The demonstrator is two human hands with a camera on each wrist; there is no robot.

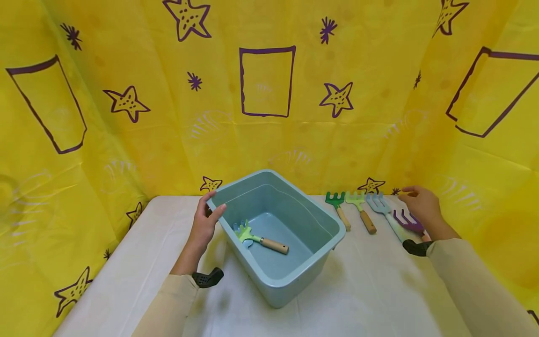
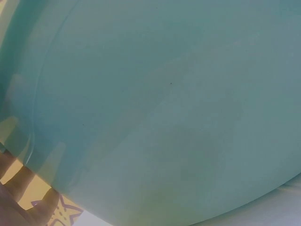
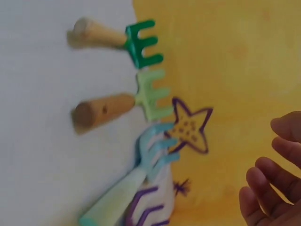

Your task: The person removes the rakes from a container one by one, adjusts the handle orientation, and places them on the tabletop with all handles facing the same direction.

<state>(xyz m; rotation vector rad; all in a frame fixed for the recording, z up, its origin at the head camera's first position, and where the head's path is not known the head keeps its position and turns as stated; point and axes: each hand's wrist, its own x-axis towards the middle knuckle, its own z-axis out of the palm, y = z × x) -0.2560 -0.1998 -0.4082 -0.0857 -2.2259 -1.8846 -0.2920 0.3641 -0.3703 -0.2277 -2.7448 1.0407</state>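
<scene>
My left hand (image 1: 204, 227) grips the far left rim of a blue-green plastic tub (image 1: 294, 291), thumb over the edge and fingers outside. Inside the tub lie a light green hand rake with a wooden handle (image 1: 274, 245) and a light blue tool (image 1: 247, 243) partly hidden under it. My right hand (image 1: 423, 206) hovers with loosely bent fingers, holding nothing, over a purple hand rake (image 1: 407, 222). To its left lie a light blue hand fork (image 3: 155, 150), a light green hand rake (image 3: 153, 96) and a dark green hand rake (image 3: 138, 47).
A white-covered table (image 1: 362, 290) carries the tub and the row of tools. Yellow sheeting (image 1: 269, 140) with purple stars and frames stands along the back and both sides. Each wrist wears a black strap mount (image 1: 208, 278).
</scene>
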